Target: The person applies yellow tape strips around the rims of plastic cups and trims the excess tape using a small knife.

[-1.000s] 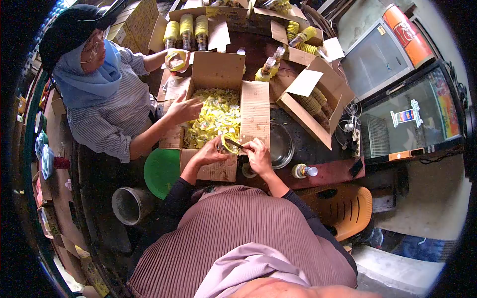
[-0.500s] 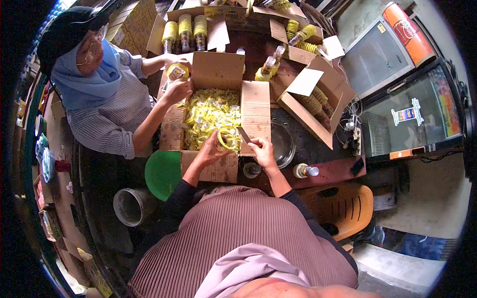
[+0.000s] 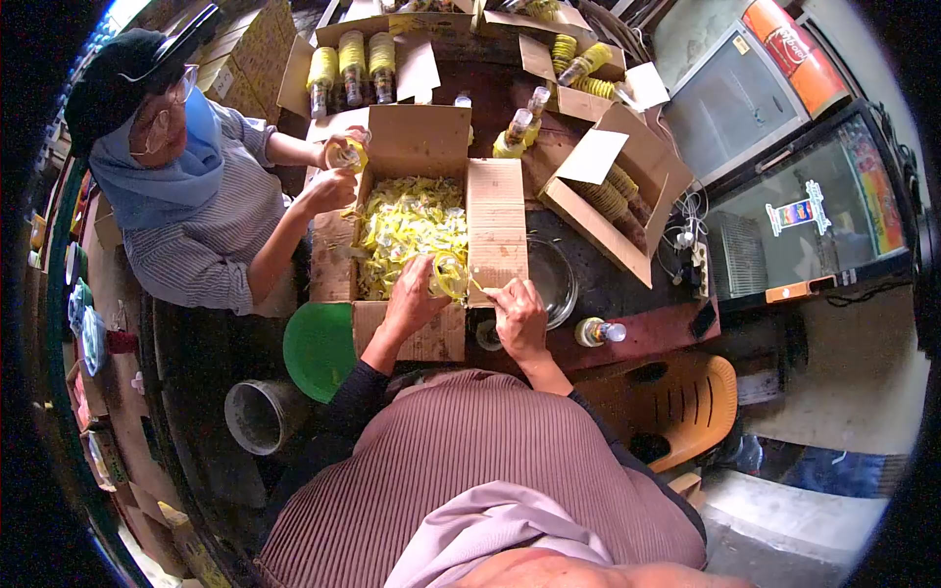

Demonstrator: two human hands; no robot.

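My left hand (image 3: pixel 413 299) is closed round a clear plastic cup (image 3: pixel 450 277) with yellow on its rim, tilted over the near edge of an open cardboard box (image 3: pixel 498 211). Yellow and whitish plastic scraps (image 3: pixel 412 223) fill this box. My right hand (image 3: pixel 520 312) is closed just right of the cup, pinching a thin yellow strip (image 3: pixel 479 287) at the cup's side. The flat blade it held earlier does not show clearly now. Close to my right hand are a glass bowl (image 3: pixel 561 284) and a small bottle with yellow on it (image 3: pixel 599 332).
At the left, a co-worker (image 3: pixel 196 206) handles another yellow-marked cup (image 3: pixel 345 155). Stacked cups stand in a back box (image 3: pixel 417 71) and lie in a right-hand box (image 3: pixel 652 235). A green round lid or tray (image 3: pixel 316 351), grey bucket (image 3: pixel 257 416) and orange chair (image 3: pixel 701 412) are nearby.
My right hand has turned and closed on the yellow strip; the blade seen before is no longer plain. The view has shifted slightly. The co-worker's cup has turned in their hands.
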